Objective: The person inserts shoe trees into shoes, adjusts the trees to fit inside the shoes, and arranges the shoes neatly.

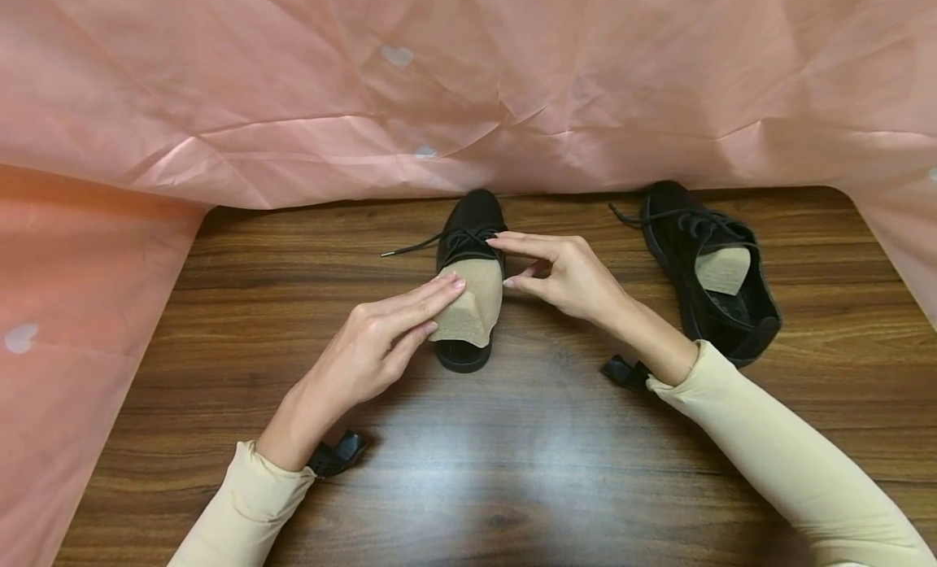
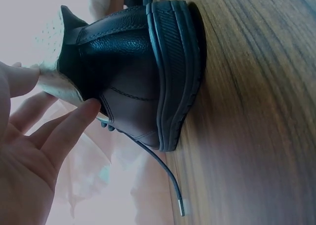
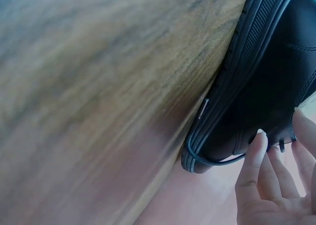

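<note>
A black lace-up shoe [image 1: 479, 213] stands on the wooden table, toe away from me, heel nearest. From its opening a beige, pulp-like shoe insert [image 1: 479, 282] sticks up and back over the heel. My left hand [image 1: 369, 339] pinches this insert, fingers across its top and thumb at its left side; the left wrist view shows the fingers around its edge. My right hand [image 1: 567, 278] lies at the shoe's right side, fairly straight fingertips on the laces [image 1: 468, 237], thumb tip beside the collar. In the right wrist view the fingertips [image 3: 259, 136] touch the upper.
A second black shoe [image 1: 757, 335] lies tilted at the right, a beige insert [image 1: 723, 270] inside it. Pink cloth [image 1: 512, 79] with pale hearts hangs along the table's back and sides. Dark straps [image 1: 340, 453] sit at both wrists. The wooden table [image 1: 498, 502] extends toward me.
</note>
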A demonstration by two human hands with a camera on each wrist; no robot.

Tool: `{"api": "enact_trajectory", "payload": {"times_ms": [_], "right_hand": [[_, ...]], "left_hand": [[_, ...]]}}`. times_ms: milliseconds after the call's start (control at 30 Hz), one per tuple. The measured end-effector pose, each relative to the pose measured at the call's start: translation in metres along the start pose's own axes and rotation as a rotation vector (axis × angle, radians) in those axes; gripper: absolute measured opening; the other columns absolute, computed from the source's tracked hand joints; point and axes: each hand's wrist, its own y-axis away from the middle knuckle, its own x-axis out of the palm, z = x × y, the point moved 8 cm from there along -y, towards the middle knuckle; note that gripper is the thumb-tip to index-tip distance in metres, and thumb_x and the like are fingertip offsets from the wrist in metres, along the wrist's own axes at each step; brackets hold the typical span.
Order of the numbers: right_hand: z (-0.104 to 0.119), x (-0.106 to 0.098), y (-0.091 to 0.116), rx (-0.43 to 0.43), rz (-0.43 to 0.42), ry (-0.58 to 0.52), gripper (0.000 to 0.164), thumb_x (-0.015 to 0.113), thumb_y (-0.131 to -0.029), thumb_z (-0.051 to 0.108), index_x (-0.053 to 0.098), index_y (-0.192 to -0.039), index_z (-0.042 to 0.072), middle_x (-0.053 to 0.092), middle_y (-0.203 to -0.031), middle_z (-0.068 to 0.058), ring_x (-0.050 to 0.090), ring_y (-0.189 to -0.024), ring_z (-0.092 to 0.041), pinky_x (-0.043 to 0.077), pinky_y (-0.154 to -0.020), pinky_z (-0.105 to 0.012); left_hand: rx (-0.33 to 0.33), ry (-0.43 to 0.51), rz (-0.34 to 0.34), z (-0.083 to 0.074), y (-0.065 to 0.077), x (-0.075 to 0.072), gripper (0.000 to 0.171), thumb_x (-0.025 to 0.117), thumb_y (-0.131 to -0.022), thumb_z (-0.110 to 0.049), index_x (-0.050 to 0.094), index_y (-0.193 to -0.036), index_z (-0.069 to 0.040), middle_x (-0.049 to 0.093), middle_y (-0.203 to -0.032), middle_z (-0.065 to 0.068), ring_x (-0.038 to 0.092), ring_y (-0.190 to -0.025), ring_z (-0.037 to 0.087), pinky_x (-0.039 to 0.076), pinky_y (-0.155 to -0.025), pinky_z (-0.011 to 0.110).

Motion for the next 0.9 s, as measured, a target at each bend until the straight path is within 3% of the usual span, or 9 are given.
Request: {"api": "enact_trajectory", "payload": {"times_ms": [400, 900], "right_hand": [[0.001, 0.0, 0.001, -0.008, 0.007, 0.012, 0.054, 0.081, -0.082, 0.005, 0.066, -0.132, 0.014, 0.061, -0.136, 0.0, 0.056, -0.126, -0.017, 0.058, -0.077, -0.023], [0.0, 0.0, -0.001, 0.002, 0.015, 0.022, 0.053, 0.081, -0.082, 0.008, 0.066, -0.133, 0.015, 0.06, -0.137, -0.002, 0.065, -0.113, -0.022, 0.058, -0.073, -0.025]], "left_hand": [[-0.01, -0.025, 0.004, 0.004, -0.003, 0.0, 0.05, 0.059, -0.098, -0.005, 0.052, -0.146, -0.015, 0.052, -0.147, 0.006, 0.048, -0.134, 0.016, 0.041, -0.11, 0.033], [-0.019, -0.034, -0.013, 0.015, -0.01, 0.003, 0.049, 0.06, -0.099, -0.006, 0.052, -0.146, -0.017, 0.053, -0.145, 0.006, 0.049, -0.133, 0.014, 0.041, -0.109, 0.031]]}}
